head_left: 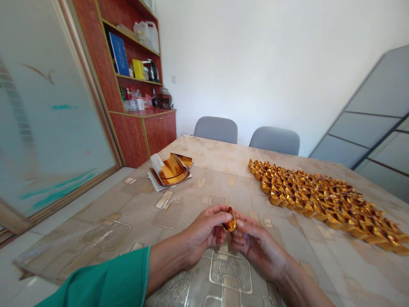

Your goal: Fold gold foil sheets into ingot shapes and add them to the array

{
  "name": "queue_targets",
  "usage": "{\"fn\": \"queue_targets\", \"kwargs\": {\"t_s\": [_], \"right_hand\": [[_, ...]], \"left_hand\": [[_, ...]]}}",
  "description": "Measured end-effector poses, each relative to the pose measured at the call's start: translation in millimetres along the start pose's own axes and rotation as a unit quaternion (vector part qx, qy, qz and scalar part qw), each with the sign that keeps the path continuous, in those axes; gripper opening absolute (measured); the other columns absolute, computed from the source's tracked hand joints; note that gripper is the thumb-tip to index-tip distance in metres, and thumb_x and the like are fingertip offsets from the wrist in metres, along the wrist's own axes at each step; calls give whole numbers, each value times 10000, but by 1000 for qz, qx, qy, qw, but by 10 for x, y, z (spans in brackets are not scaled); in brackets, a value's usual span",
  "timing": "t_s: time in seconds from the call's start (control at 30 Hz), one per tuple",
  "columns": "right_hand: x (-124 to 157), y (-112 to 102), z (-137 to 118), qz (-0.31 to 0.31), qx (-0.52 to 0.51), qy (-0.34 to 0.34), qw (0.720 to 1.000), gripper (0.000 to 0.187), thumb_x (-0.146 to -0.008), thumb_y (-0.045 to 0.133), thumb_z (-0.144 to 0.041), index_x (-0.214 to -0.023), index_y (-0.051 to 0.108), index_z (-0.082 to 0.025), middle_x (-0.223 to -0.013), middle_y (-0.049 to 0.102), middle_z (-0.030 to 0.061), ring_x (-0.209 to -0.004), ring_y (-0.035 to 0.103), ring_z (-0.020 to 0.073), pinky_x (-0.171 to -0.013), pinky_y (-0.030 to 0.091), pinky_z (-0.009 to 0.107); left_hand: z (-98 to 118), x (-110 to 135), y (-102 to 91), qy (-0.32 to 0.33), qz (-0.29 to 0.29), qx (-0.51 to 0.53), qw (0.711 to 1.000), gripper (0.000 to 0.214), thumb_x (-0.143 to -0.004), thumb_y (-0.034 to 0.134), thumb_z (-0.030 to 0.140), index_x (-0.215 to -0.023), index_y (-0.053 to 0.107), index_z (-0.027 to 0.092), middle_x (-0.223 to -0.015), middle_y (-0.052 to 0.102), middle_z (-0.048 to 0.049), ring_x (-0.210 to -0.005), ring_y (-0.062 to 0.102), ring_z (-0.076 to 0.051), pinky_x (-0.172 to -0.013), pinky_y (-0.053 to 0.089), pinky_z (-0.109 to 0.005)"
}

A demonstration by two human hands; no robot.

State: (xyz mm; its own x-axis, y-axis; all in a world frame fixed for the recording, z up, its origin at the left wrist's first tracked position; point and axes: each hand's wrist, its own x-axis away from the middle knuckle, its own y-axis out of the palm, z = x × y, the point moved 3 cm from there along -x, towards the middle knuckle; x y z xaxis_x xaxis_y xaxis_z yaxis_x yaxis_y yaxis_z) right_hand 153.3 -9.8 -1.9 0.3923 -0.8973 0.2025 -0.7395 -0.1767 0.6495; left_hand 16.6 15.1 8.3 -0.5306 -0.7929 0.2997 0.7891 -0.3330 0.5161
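Observation:
Between my two hands, above the table, is a small folded piece of gold foil paper (229, 222), curved and shiny. My left hand (211, 225) pinches it from the left, thumb laid along its near side. From the right, my right hand (252, 236) grips its other edge with thumb and fingers. Some fingertips behind the piece are hidden. Off to the right stand rows of folded gold foil ingots (313, 196), packed close together. A loose stack of gold foil sheets (172, 170), curled and white on the back, lies at the far left of my hands.
A patterned cover lies over the table (211, 157). Two grey chairs (216, 129) stand at its far side. Beyond the left corner is a reddish wooden cabinet (134, 132) with bottles and a kettle. A frosted glass panel (54, 111) is at the left.

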Motion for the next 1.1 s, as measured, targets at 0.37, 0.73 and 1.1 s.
{"fn": "queue_targets", "kwargs": {"t_s": [0.37, 0.73, 1.1], "right_hand": [[15, -32, -25, 6, -35, -4, 999, 251, -711, 848, -271, -897, 739, -144, -602, 527, -40, -547, 391, 68, -553, 349, 189], [23, -42, -19, 11, -24, -2, 1000, 275, -712, 840, -278, -921, 723, -144, -625, 535, -37, -562, 421, 75, -570, 358, 196], [26, 10, -95, 83, 197, -195, 957, 447, -809, 758, -389, -1220, 602, -305, -1116, 615, 32, -918, 559, 182, -760, 435, 301]], "left_hand": [[8, 6, 25, -33, -76, 116, 990, 263, -752, 756, 257, -966, 632, 169, -744, 621, 20, -477, 493, -27, -475, 422, -138], [-13, 3, 2, -58, -71, 133, 987, 225, -750, 725, 145, -945, 621, 187, -765, 638, 10, -465, 504, -27, -465, 432, -128], [46, -49, -54, 54, 42, 137, 988, 306, -806, 719, 111, -1040, 535, 182, -877, 688, -30, -588, 615, -65, -595, 536, -174]]}}
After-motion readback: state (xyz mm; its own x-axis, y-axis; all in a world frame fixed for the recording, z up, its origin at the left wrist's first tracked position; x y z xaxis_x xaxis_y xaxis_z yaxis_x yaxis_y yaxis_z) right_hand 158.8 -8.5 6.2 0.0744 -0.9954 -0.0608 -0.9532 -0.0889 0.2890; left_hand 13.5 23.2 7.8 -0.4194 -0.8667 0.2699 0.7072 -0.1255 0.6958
